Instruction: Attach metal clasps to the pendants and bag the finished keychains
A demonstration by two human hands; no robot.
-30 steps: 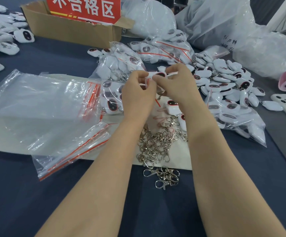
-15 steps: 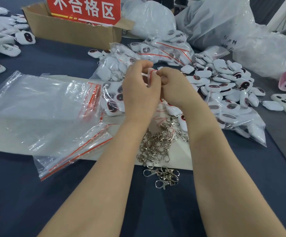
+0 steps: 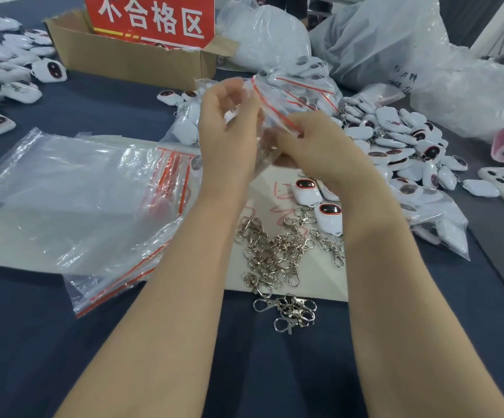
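Note:
Both hands are raised over the middle of the table with a small clear zip bag (image 3: 270, 111) between them. My right hand (image 3: 314, 146) pinches the bag at its red seal strip. My left hand (image 3: 226, 131) holds the bag's left side with curled fingers. The bag is blurred, and what it holds cannot be made out. Below the hands lies a heap of metal clasps (image 3: 278, 251) on a white sheet (image 3: 320, 279), with two white pendants (image 3: 329, 217) beside them.
Empty zip bags (image 3: 72, 194) lie at the left. Loose and bagged white pendants (image 3: 395, 137) pile up at the right and behind. A cardboard box (image 3: 130, 60) with a red sign stands at the back. Large plastic sacks (image 3: 395, 37) fill the back right.
The hands have lifted and spread slightly. The small bag now stretches between them, its red seal running diagonally from the upper left down to my right hand.

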